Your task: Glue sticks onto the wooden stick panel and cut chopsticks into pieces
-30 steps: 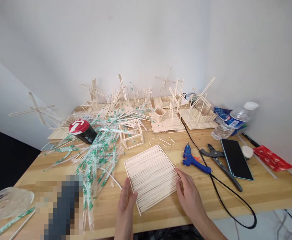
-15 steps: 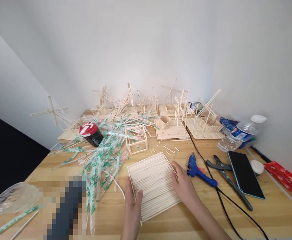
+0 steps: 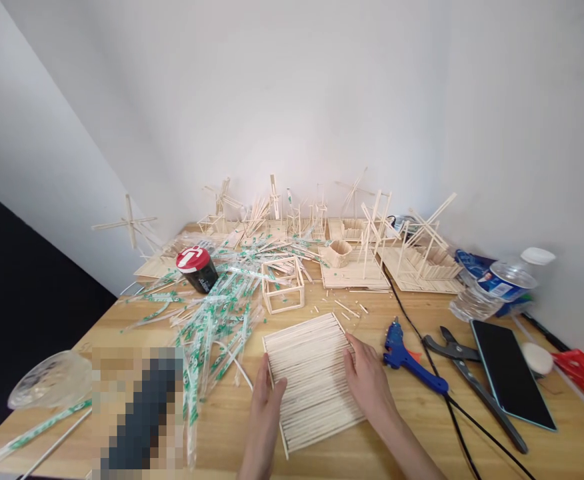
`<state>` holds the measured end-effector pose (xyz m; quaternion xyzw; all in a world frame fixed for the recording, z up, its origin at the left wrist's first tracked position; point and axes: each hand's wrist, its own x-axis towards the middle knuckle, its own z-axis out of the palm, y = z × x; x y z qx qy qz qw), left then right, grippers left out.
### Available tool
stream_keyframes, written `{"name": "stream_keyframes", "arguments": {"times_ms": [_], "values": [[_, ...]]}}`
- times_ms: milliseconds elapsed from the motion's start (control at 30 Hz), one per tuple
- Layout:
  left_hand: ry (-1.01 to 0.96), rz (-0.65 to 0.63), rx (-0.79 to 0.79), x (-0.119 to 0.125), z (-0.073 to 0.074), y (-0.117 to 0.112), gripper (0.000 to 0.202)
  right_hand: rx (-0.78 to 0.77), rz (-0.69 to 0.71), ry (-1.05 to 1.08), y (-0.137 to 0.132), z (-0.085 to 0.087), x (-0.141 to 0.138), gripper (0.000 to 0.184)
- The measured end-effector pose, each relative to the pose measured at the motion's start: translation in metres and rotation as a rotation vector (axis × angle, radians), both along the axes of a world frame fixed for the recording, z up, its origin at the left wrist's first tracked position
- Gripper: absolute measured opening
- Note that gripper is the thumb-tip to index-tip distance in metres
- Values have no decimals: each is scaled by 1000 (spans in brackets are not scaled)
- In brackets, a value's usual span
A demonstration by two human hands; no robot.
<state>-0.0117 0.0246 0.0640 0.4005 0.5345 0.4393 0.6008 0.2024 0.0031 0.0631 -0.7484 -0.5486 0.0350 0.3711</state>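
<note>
Head view: a wooden table (image 3: 322,461) fills the lower half, its far edge near a pale wall. Along that far edge stands a row of stick models (image 3: 355,276), several with crossed sticks raised above flat bases. A loose heap of green-and-clear wrappers (image 3: 199,333) spreads across the left half of the table.

The stick panel (image 3: 317,380), thin sticks laid side by side, is near the middle of the near edge; whether it lies flat or is slightly lifted, I can't tell. The left hand (image 3: 265,405) grips its left side, thumb over the top face. The right hand (image 3: 369,387) has its fingers curled on the right side, holding it there; their undersides are hidden.

Towards the right edge, long-handled shears (image 3: 487,400) lie against a dark phone (image 3: 512,373), with a tilted water bottle (image 3: 497,287) beyond them. A clear bowl (image 3: 49,380) is at the left edge. The blue glue gun (image 3: 401,359) lies between the right hand and the shears. An open cube frame (image 3: 286,291) stands beyond the panel; left of it is a black cup (image 3: 197,270) with a red lid. Smallest are the stick offcuts (image 3: 346,309), scattered beyond the panel.
</note>
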Motion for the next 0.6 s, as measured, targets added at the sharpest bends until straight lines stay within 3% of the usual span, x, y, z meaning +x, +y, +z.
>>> {"name": "stream_keyframes", "arguments": {"times_ms": [300,600], "values": [[-37,-27,-6,-24,9,7,65,21,11,81,-4,14,28,29],[-100,45,-118,-9,5,10,62,5,14,96,-11,6,18,33]]}}
